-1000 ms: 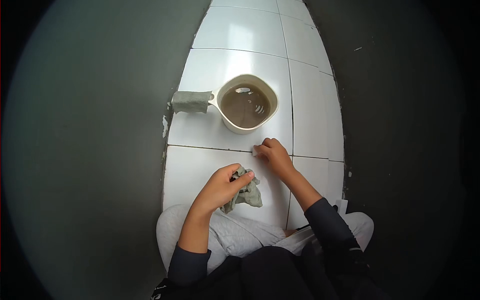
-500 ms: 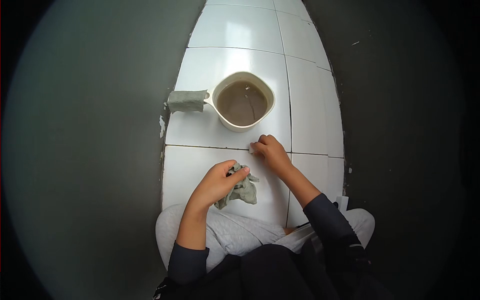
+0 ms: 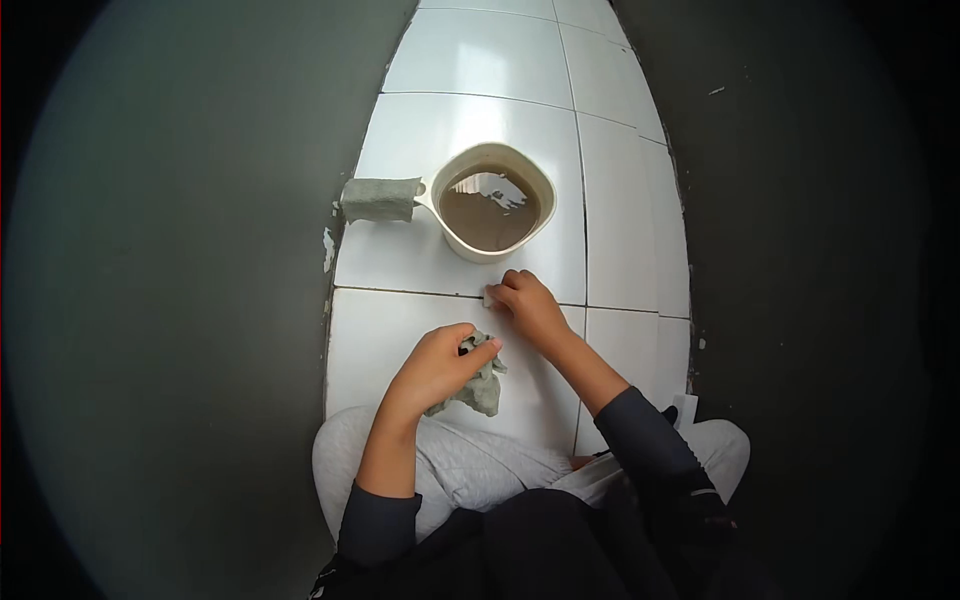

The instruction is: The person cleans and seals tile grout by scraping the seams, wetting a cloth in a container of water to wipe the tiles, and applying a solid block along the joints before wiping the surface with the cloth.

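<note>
A crumpled grey-green cloth (image 3: 478, 391) hangs from my left hand (image 3: 440, 362), whose fingers and thumb are closed on it above the near tile. My right hand (image 3: 530, 310) is pinched around a small whitish piece (image 3: 489, 297) at the dark grout line (image 3: 400, 291); what this piece is I cannot make out. Just beyond my right hand stands a cream-coloured dipper (image 3: 467, 243) holding murky brown water (image 3: 485, 218). Its handle points left, and a folded grey-green cloth (image 3: 381, 199) is draped over it.
White floor tiles (image 3: 640, 220) run away from me between a grey wall (image 3: 200, 250) on the left and another dark grey wall (image 3: 790, 250) on the right. My crossed legs (image 3: 480, 460) in light grey trousers are at the near edge.
My right hand has slid a little left along the grout line with the whitish piece. The cloth in my left hand hangs slightly differently. A bright reflection now shows on the water.
</note>
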{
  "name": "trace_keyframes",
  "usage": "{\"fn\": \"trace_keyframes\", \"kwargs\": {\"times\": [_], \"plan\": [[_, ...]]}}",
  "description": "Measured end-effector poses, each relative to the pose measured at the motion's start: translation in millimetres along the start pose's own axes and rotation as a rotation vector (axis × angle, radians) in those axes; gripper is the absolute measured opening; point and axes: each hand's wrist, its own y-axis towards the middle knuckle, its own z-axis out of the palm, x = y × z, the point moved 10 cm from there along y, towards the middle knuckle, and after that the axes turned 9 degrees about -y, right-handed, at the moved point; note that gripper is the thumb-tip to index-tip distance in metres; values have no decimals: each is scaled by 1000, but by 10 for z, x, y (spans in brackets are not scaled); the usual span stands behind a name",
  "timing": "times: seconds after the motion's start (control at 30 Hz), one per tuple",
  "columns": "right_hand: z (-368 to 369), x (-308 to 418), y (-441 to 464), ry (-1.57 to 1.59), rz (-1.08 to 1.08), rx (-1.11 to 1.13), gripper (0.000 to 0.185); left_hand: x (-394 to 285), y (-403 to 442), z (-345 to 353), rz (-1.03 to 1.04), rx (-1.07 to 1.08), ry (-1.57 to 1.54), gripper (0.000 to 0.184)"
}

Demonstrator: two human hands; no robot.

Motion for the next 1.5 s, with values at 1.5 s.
{"fn": "trace_keyframes", "kwargs": {"times": [1.5], "plan": [[-251,-313,-300,-100,85,39,22,-23,43,101,17,52,142,37]]}}
